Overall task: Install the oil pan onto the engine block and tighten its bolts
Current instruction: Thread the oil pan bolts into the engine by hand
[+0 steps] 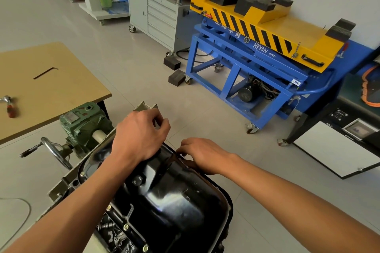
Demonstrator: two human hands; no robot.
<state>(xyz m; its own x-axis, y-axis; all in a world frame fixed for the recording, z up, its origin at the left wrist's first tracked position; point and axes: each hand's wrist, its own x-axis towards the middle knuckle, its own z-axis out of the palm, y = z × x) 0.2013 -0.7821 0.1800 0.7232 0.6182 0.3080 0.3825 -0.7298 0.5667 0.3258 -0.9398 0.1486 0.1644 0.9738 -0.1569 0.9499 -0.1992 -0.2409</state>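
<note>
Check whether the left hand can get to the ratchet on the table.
Probably yes. The ratchet lies uncovered on the table, on the side of the left hand, nothing between; that hand would have to leave the oil pan first.

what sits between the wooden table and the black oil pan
A green gearbox with its metal hand crank, shown in the head view.

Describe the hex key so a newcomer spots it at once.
Look at the tan tabletop on the left. Near its middle lies the hex key. It is thin, dark and L-shaped, unlike the red-handled ratchet at the frame's left edge.
</note>
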